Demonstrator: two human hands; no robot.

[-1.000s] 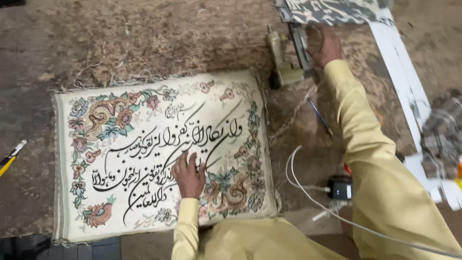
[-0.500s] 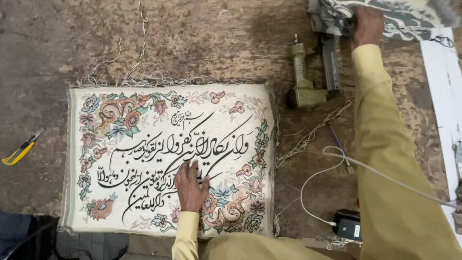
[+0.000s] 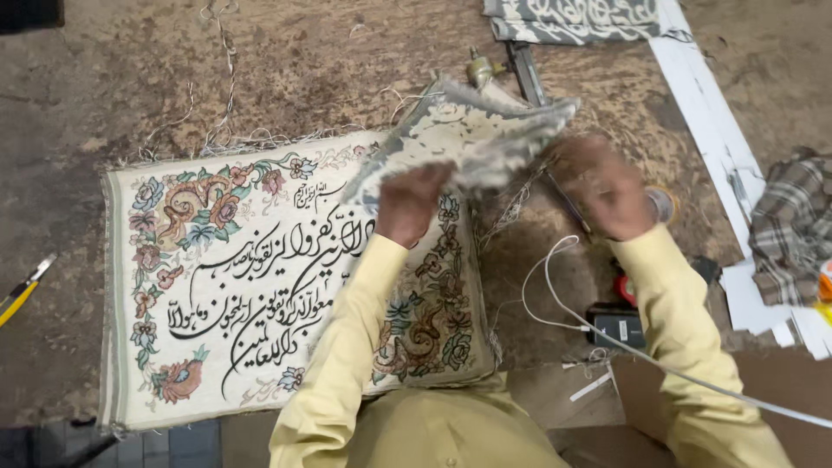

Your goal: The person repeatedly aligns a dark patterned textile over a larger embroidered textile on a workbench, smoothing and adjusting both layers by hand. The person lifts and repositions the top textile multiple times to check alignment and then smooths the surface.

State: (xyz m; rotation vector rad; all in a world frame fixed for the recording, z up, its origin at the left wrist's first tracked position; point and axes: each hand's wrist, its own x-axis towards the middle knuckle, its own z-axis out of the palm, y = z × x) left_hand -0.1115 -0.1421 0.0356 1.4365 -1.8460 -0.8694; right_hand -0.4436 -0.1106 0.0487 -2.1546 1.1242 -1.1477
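lying flat on the brown work floor (image 3: 303, 69), the big cream rug (image 3: 234, 286) with its flower border and black flowing script fills the near left. above its far right corner, both hands hold up a smaller woven piece (image 3: 468, 130), pale back side showing, blurred, sagging between the grips. it looks soft, light and floppy rather than stiff, with frayed edges that could snag, so it is best taken by two edges as here. the left hand (image 3: 412, 204) is closed on its near left edge; the right hand (image 3: 607, 186) is blurred, and i cannot tell whether its fingers are clamped on the cloth or only near it. further right lie a plaid cloth (image 3: 793, 230) and white strips (image 3: 706, 113); far off, a folded grey patterned textile (image 3: 581, 19). a white cable (image 3: 563, 295) runs to a small black box (image 3: 617, 328). at the left edge sits a yellow-handled tool (image 3: 22, 290). no packages or signs show.
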